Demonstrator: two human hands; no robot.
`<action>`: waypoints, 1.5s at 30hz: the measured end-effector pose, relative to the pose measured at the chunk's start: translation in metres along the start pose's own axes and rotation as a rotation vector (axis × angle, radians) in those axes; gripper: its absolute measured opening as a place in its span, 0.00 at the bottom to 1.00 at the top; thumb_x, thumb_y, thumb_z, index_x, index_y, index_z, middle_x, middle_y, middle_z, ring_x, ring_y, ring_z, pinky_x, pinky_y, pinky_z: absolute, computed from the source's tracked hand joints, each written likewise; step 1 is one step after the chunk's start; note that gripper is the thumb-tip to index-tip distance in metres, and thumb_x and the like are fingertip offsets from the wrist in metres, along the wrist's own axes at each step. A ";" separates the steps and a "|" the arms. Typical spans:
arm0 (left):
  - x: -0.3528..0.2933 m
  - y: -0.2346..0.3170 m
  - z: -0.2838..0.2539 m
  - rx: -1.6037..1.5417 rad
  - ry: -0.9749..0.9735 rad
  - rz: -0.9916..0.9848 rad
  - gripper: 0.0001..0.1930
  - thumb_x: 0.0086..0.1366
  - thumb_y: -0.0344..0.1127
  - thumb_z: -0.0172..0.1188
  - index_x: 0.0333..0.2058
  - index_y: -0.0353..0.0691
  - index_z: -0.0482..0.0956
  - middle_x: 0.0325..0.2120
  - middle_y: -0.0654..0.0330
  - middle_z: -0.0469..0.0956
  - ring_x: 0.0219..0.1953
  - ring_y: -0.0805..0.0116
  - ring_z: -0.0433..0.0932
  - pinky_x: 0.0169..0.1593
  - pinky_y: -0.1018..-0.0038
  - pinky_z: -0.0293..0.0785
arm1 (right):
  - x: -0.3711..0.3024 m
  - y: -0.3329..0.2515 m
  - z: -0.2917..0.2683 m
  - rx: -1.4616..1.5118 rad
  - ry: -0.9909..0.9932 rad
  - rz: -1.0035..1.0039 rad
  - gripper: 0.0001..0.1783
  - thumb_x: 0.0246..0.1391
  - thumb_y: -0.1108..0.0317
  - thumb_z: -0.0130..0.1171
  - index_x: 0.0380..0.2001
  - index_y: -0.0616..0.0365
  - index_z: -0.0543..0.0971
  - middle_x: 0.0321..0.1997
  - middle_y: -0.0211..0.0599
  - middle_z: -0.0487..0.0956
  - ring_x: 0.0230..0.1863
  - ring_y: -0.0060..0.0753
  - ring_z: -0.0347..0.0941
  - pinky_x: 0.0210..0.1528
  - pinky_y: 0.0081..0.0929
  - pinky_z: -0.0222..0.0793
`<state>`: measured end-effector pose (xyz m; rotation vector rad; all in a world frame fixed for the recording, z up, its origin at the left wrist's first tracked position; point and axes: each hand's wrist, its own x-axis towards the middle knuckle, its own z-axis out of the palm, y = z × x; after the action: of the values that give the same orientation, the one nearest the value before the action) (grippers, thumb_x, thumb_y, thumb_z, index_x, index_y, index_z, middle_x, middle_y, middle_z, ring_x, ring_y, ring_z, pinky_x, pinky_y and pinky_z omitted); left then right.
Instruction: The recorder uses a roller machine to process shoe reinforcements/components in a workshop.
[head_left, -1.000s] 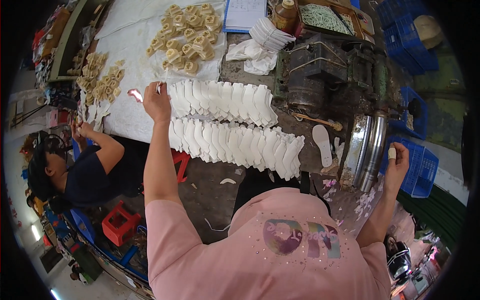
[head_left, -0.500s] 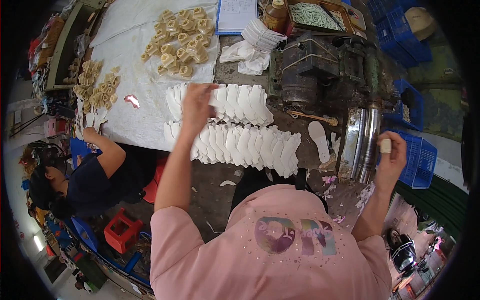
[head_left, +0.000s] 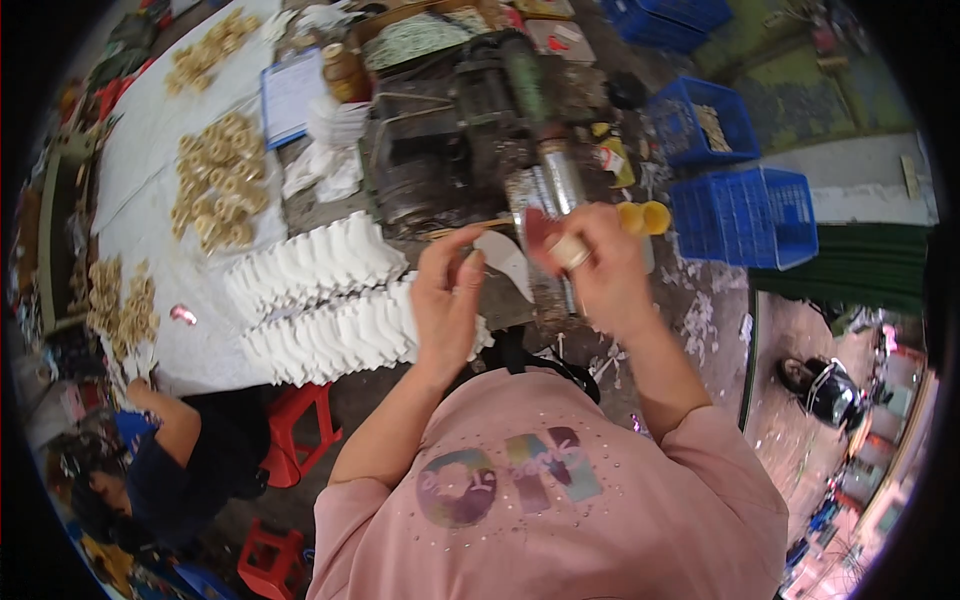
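My left hand (head_left: 445, 305) is open, its thumb and fingers apart with nothing seen between them. It is over the near end of two rows of curved white pieces (head_left: 335, 335), overlapped side by side. Just right of its fingertips lies a flat white sole-shaped piece (head_left: 507, 262). My right hand (head_left: 612, 280) is curled in front of the machine's shiny metal roller (head_left: 560, 178). A pale band (head_left: 568, 252) wraps one of its fingers. Beside that finger is a reddish blur (head_left: 540, 232); what it is, motion hides.
Beige moulded parts (head_left: 220, 175) lie heaped on white sheeting, with a blue clipboard (head_left: 290, 95) and brown bottle (head_left: 345, 75) nearby. Blue crates (head_left: 745, 215) and yellow cups (head_left: 643, 217) stand to the right. A co-worker (head_left: 190, 450) sits at the left, near red stools (head_left: 300, 440).
The view has swung right. My left hand has gone from above the white rows to their right end by the sole-shaped piece. My right hand has come in from the side to the roller.
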<state>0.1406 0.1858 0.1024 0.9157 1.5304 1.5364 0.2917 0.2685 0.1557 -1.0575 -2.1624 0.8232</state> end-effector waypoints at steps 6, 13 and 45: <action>-0.010 -0.014 0.014 0.288 -0.155 -0.091 0.09 0.57 0.29 0.58 0.37 0.36 0.76 0.22 0.61 0.69 0.25 0.69 0.67 0.30 0.74 0.63 | 0.011 0.075 -0.087 -0.271 -0.347 0.409 0.06 0.44 0.72 0.54 0.30 0.56 0.75 0.27 0.47 0.77 0.34 0.52 0.73 0.38 0.40 0.63; 0.003 -0.012 0.052 0.572 -0.043 0.168 0.12 0.53 0.32 0.63 0.36 0.36 0.78 0.25 0.54 0.72 0.24 0.64 0.69 0.31 0.70 0.66 | 0.005 0.074 -0.046 -0.267 -0.241 -0.024 0.06 0.45 0.76 0.53 0.30 0.62 0.75 0.28 0.46 0.76 0.33 0.45 0.73 0.35 0.31 0.65; -0.014 0.006 0.017 -0.347 -0.176 0.098 0.23 0.71 0.48 0.35 0.48 0.36 0.72 0.42 0.64 0.60 0.29 0.77 0.61 0.32 0.82 0.61 | -0.004 0.002 -0.015 0.199 -0.032 -0.222 0.11 0.46 0.75 0.58 0.36 0.59 0.74 0.34 0.39 0.74 0.36 0.41 0.71 0.44 0.35 0.64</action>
<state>0.1619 0.1810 0.1095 0.9050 1.0663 1.6765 0.3054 0.2707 0.1624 -0.6963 -2.1252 0.9318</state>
